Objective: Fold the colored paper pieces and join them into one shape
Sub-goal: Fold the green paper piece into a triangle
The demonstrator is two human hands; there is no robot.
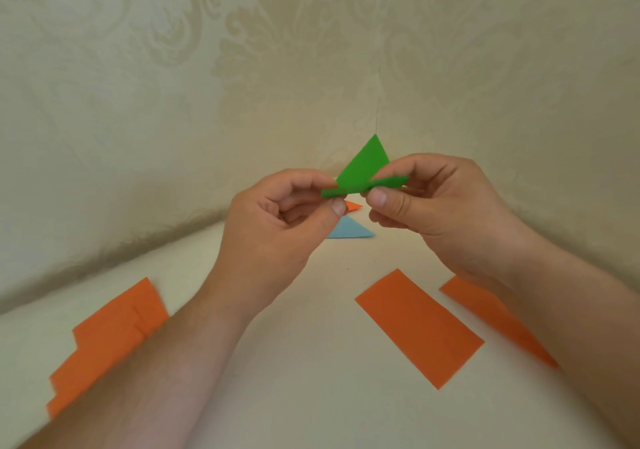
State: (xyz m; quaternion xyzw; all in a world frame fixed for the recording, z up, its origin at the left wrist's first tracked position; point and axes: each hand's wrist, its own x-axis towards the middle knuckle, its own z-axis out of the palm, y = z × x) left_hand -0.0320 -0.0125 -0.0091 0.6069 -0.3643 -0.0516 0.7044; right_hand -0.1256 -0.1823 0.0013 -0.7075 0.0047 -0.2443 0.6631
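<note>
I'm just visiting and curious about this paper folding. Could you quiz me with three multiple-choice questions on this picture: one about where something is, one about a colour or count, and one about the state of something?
1. Where does the light blue folded triangle lie?
A. On the table beyond the hands
B. On top of the orange stack
C. In the right hand

2. What colour is the paper being held?
A. Orange
B. Green
C. Blue

3. How is the held paper being handled?
A. It lies flat on the table, untouched
B. One hand alone presses it down
C. Both hands pinch it in the air

Answers:
1 A: the blue triangle rests on the table, just past the hands.
2 B: the green paper sits between the fingers.
3 C: the left hand and the right hand each pinch it above the table.
</note>
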